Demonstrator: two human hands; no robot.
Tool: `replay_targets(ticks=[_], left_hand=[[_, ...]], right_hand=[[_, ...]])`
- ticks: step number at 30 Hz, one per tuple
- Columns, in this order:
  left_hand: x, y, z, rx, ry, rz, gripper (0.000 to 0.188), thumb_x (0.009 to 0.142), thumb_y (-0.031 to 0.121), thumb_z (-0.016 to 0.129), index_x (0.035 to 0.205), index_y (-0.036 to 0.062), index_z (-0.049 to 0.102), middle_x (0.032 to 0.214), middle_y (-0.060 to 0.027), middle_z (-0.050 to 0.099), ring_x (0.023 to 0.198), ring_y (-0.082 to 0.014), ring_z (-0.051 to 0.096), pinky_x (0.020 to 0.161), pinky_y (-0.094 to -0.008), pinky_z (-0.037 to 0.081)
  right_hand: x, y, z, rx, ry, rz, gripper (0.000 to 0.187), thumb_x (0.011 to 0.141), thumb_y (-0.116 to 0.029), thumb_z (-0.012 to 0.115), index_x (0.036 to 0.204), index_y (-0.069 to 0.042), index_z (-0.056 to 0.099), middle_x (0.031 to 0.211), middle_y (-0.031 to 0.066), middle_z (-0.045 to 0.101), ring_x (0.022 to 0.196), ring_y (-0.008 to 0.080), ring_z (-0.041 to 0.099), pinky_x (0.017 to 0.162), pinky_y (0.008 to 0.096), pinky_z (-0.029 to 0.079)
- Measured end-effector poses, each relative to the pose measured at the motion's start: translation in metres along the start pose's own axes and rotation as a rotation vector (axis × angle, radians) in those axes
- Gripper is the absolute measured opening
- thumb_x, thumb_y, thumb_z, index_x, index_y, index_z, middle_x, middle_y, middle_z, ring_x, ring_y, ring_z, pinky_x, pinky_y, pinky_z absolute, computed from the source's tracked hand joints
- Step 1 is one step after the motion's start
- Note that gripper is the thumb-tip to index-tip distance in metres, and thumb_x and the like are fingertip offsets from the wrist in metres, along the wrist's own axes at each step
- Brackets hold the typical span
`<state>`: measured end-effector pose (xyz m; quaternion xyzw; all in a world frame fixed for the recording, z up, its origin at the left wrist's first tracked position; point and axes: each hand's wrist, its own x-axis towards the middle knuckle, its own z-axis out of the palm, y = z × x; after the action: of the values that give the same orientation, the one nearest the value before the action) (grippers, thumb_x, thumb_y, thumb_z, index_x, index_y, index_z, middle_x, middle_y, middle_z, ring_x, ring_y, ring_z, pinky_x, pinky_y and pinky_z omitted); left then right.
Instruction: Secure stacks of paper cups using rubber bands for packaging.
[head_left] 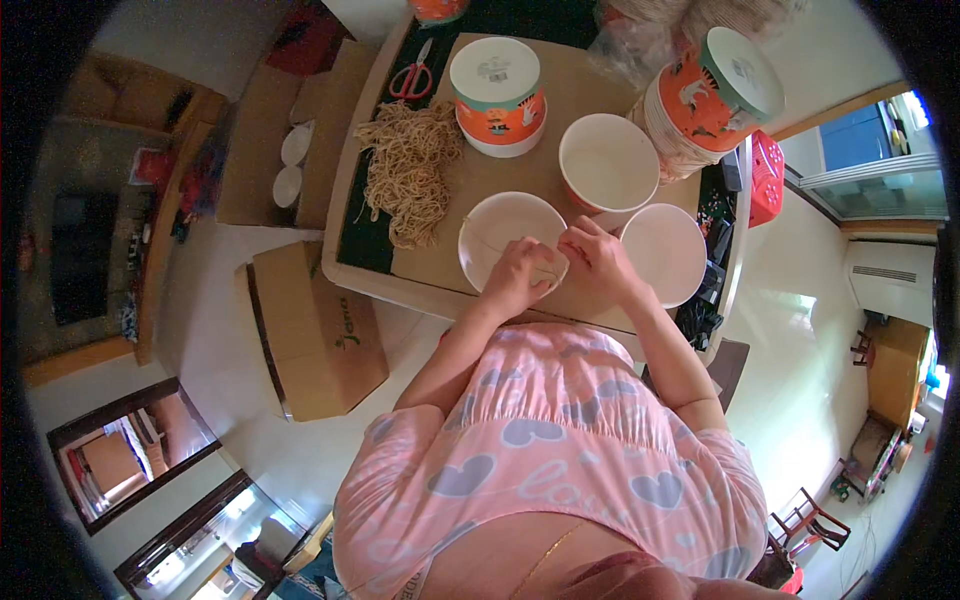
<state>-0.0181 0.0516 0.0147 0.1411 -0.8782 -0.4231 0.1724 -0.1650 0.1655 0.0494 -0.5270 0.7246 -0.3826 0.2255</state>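
Observation:
A white-lined paper tub [490,228] stands near the table's front edge, its mouth up. A thin tan string [490,243] runs across its inside toward my fingers. My left hand [520,272] reaches over the near right rim, fingers closed in a pinch on the string. Just beside that rim my right hand [598,258] is closed too, its fingertips pressed together; what they pinch is too small to make out. A second open tub [608,160] stands behind my right hand, and a third tub [668,258] is to its right.
Tangled tan string [410,170] lies at the left, with red-handled scissors [412,78] behind it. Orange tubs with green-rimmed bases [498,85] stand upside down at the back, and a tall stack [710,95] leans at right. A cardboard box [315,330] sits beside the table.

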Motion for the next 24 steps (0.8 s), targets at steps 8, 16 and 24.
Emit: replay_targets(ticks=[8, 16, 24], left_hand=[[-0.005, -0.029, 0.026, -0.287, -0.014, -0.084, 0.021, 0.074, 0.012, 0.066, 0.089, 0.0040, 0.053, 0.082, -0.0107, 0.057, 0.079, -0.0290, 0.059, 0.072, -0.0373, 0.048], [-0.006, -0.007, 0.030, -0.334, -0.249, -0.141, 0.028, 0.079, 0.014, 0.067, 0.096, 0.0037, 0.048, 0.086, -0.0071, 0.058, 0.077, -0.0173, 0.057, 0.071, -0.0311, 0.047], [-0.008, -0.016, -0.002, -0.479, -0.110, -0.246, 0.009, 0.075, 0.000, 0.059, 0.082, 0.0052, 0.058, 0.078, -0.0088, 0.054, 0.067, -0.0190, 0.057, 0.059, -0.0279, 0.046]], right_hand=[[-0.003, 0.001, 0.007, 0.032, 0.073, -0.060, 0.008, 0.081, -0.009, 0.055, 0.082, -0.001, 0.053, 0.087, 0.0153, 0.052, 0.079, 0.0354, 0.056, 0.066, 0.0421, 0.046], [-0.007, 0.010, 0.010, 0.033, 0.045, 0.009, 0.007, 0.082, -0.005, 0.057, 0.087, -0.002, 0.055, 0.085, 0.0141, 0.054, 0.078, 0.0333, 0.057, 0.066, 0.0382, 0.047], [-0.008, 0.013, 0.009, 0.007, -0.008, 0.005, 0.009, 0.082, -0.008, 0.056, 0.085, 0.000, 0.054, 0.084, 0.0156, 0.054, 0.078, 0.0353, 0.056, 0.066, 0.0405, 0.047]])
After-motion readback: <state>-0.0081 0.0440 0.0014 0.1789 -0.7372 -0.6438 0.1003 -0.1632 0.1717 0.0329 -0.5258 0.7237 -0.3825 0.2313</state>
